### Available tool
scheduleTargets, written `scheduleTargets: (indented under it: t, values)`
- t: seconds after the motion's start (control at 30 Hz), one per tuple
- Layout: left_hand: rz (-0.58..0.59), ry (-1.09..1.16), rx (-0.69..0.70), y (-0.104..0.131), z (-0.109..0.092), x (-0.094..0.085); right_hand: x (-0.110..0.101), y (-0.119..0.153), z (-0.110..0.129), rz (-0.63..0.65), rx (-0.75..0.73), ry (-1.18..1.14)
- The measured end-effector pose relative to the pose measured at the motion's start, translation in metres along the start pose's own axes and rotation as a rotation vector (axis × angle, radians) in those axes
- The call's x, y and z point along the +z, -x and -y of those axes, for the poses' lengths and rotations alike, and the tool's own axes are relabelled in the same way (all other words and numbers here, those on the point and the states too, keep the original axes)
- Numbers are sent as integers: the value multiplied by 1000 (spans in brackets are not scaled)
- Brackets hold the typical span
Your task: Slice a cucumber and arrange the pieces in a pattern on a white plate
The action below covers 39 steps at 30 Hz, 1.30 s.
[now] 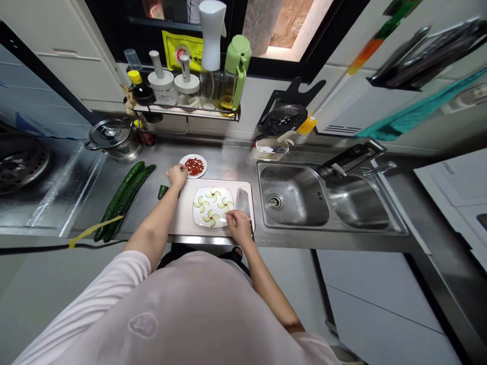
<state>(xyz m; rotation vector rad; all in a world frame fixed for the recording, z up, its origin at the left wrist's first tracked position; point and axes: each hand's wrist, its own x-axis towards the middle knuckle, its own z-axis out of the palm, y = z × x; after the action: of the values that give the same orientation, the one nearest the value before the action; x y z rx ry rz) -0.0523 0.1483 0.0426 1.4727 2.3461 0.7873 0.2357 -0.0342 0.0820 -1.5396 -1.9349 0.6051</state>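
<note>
A white square plate (198, 219) lies on a pale cutting board (184, 215); on it, thin cucumber slices (213, 205) are laid out in pinwheel shapes with red centres. My right hand (239, 226) rests at the plate's near right corner, fingertips pinched on its edge. My left hand (177, 175) reaches to the board's far left corner, beside a small white dish of red berries (194, 166); its fingers are curled and what they hold is too small to see. A cleaver (242, 202) lies on the board's right side.
Two whole cucumbers (124, 198) and a cut cucumber end (163, 191) lie left of the board. A lidded steel pot (112, 138) stands behind them. A double sink (327, 200) with a tap is to the right. A shelf of bottles (190, 83) hangs above the counter.
</note>
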Motion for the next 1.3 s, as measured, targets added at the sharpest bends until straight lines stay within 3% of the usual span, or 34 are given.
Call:
scheduleTargets:
  t: [0.23,0.37,0.57,0.83,1.3]
  values:
    - [-11,814,-197,5,-9,9,2,-2,4,19,-10,-18]
    - [6,1034,-252,15,-25,4,1,-2,6,26,-18,-27]
    - [100,1106,-252,30,-43,-6,3,-1,5,22,-14,-27]
    - [145,1154,-125,50,-56,-25,3,-7,8,27,-38,-50]
    - [243,1055,191,107,-82,-69,-21,-61,39,-57,-138,-185]
